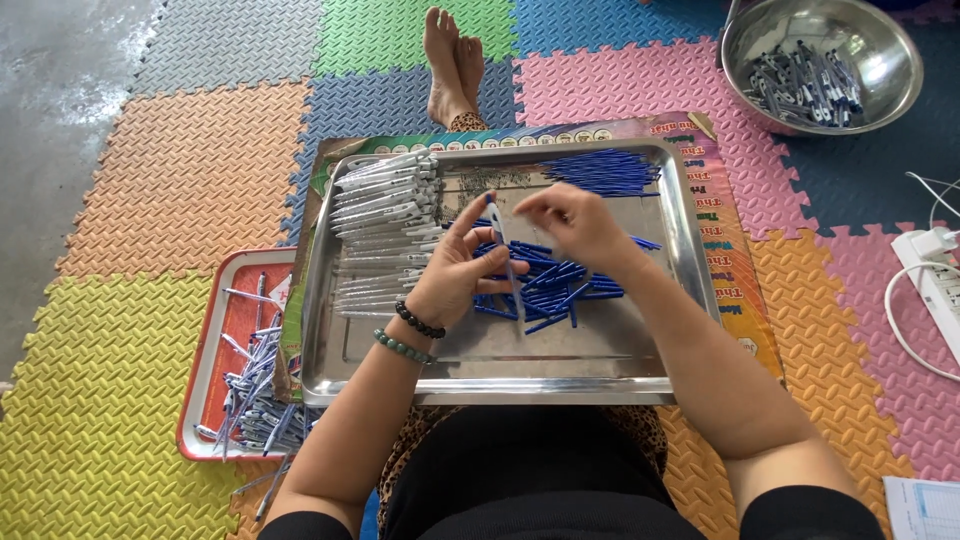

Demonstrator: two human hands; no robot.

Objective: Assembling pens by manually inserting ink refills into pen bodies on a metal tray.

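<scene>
Your black-clothed lap sits closest, and resting over it is the rectangular shiny steel tray, the landmark for everything else. Above the tray's middle your left hand, with two bead bracelets at the wrist, is clamped on a slim white pen barrel with a blue tip, held nearly upright between thumb and fingers. Your right hand hovers just beside it, fingertips pinched together close to the barrel's top; whether they hold a small part cannot be told. Under both hands, on the tray's floor, lies a loose scatter of short blue plastic pen pieces. A neater bundle of thin blue refills lies at the tray's far right corner. Along the tray's left side white pen barrels are stacked in rows. Left of the tray, a red-rimmed plastic tray holds more pens. Well beyond the tray's far right corner stands a round steel bowl with dark pens inside.
</scene>
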